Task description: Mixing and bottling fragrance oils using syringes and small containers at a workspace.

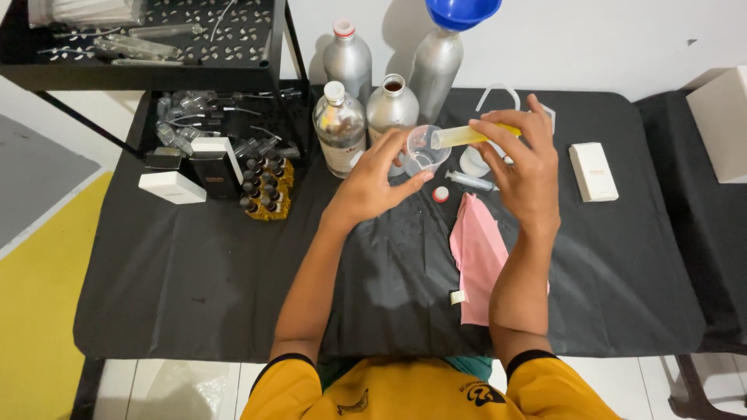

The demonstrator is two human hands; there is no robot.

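Note:
My left hand (376, 180) holds a small clear plastic measuring cup (424, 150) above the black-covered table (194, 264). My right hand (523, 159) grips a syringe filled with yellow liquid (465, 136), held level with its tip over the cup's mouth. Just behind the cup stand a clear glass bottle with a white cap (339, 128) and an open silver aluminium bottle (391, 103).
Two more silver bottles (348, 58) stand at the back, one with a blue funnel (462, 12). A second syringe (471, 181), a red cap (440, 194), a pink cloth (476, 253), white boxes (593, 171), small dark vials (264, 187) and a black rack (156, 47) surround my hands.

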